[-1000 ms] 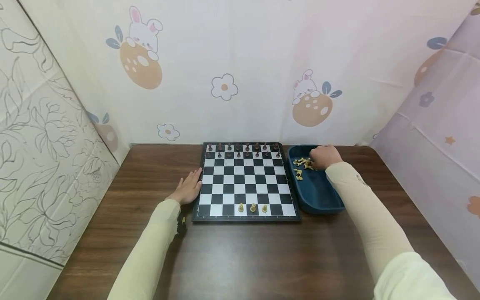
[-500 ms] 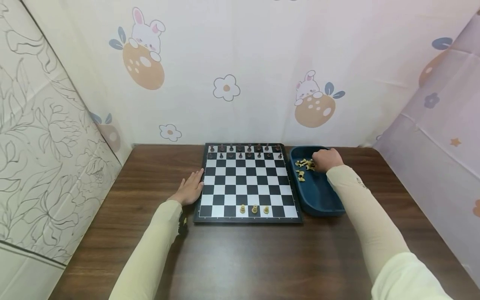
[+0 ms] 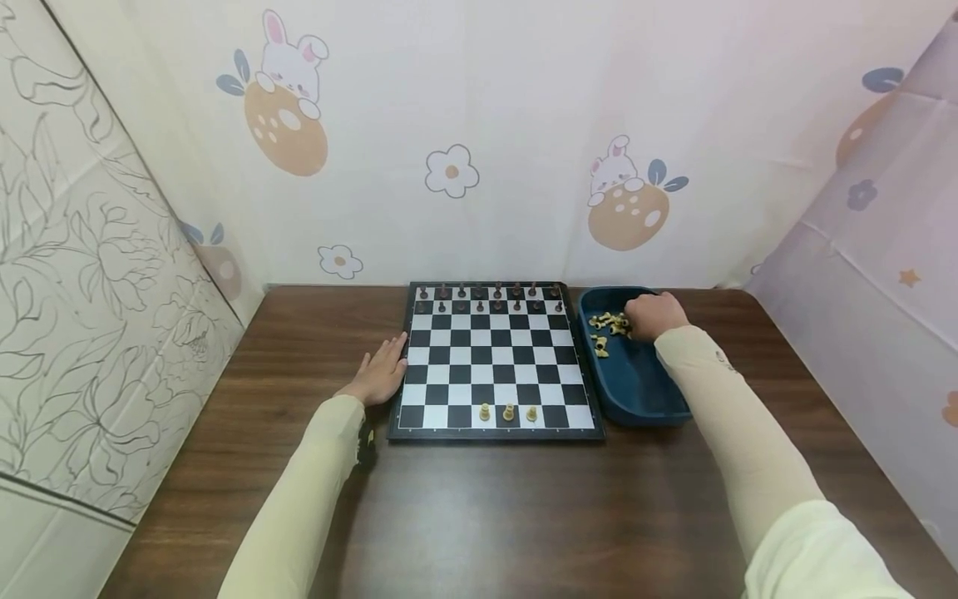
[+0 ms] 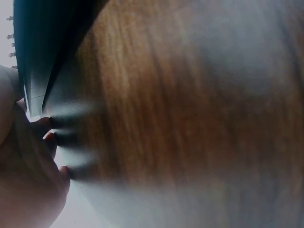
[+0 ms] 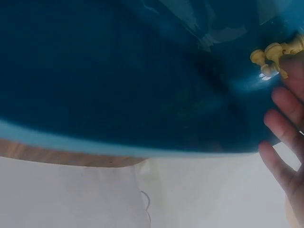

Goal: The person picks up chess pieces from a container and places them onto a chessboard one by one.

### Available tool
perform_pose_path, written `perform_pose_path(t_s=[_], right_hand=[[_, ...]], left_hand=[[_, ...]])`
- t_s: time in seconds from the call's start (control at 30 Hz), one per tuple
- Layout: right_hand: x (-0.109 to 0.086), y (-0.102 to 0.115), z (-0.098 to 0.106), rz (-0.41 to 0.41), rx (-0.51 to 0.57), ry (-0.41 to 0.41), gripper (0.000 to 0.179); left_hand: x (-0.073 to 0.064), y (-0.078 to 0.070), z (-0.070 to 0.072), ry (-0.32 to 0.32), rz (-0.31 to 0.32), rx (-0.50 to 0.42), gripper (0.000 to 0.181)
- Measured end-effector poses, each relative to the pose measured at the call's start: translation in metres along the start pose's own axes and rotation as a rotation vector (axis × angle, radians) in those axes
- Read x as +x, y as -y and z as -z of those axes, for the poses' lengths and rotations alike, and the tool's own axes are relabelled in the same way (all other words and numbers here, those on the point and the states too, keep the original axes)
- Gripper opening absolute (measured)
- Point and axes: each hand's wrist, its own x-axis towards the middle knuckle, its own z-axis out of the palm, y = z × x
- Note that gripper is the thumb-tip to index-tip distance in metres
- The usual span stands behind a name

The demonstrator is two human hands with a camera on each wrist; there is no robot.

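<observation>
A black-and-white chessboard (image 3: 490,353) lies on the table. Dark chess pieces (image 3: 479,306) line its two far rows, and three cream pieces (image 3: 509,413) stand on its near row. My left hand (image 3: 380,372) rests at the board's left edge, fingers extended; in the left wrist view its fingertips (image 4: 64,172) touch the tabletop. Inside the blue tray (image 3: 644,395) to the right is my right hand (image 3: 656,316). Several cream chess pieces (image 3: 609,324) lie loose by it. In the right wrist view, bent fingers (image 5: 280,124) reach pawns (image 5: 273,52); the thumb and any grip are hidden.
The brown wooden table (image 3: 479,516) extends around the board and tray. A patterned curtain (image 3: 524,125) hangs right behind the table's far edge, with more printed cloth at both sides. The tray's raised wall adjoins the board's right edge.
The right hand shifts slightly right within the tray, staying at the cream pieces. The left hand keeps its place at the board. The head view has tilted a little.
</observation>
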Motion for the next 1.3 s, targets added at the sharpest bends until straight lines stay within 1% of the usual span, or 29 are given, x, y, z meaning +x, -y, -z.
perform_pose_path(t_s=[0.17,0.43,0.63,0.77,0.87,1.0,1.1,1.23,1.3], right_hand=[[-0.004,-0.002,0.006,0.003,0.009,0.009,0.022],[-0.010,-0.003,0.015,-0.007,0.083,0.055,0.020],[-0.015,-0.002,0.022,-0.033,0.135,0.055,0.004],[-0.020,0.000,0.027,-0.029,0.147,0.068,0.012],[-0.025,0.003,0.029,0.010,0.149,0.049,0.011],[-0.031,0.010,0.030,0.121,0.128,-0.027,0.008],[-0.037,0.018,0.034,0.195,0.109,-0.082,0.009],[-0.044,0.030,0.046,0.237,0.089,-0.125,0.007],[-0.046,0.035,0.053,0.245,0.078,-0.146,0.006]], left_hand=[[-0.001,-0.001,0.002,0.005,-0.005,-0.005,0.057],[0.000,-0.001,0.001,0.003,-0.007,-0.004,0.056],[0.000,0.000,0.002,-0.005,-0.009,0.000,0.057],[0.000,0.000,0.002,-0.004,-0.013,-0.005,0.056],[-0.001,-0.001,0.003,-0.004,-0.017,-0.010,0.056],[-0.001,-0.001,0.003,-0.007,-0.022,-0.010,0.056],[0.000,-0.001,0.002,-0.006,-0.023,-0.010,0.056],[0.000,0.000,0.001,-0.005,-0.025,-0.005,0.056],[0.000,0.000,0.001,-0.008,-0.027,-0.006,0.056]])
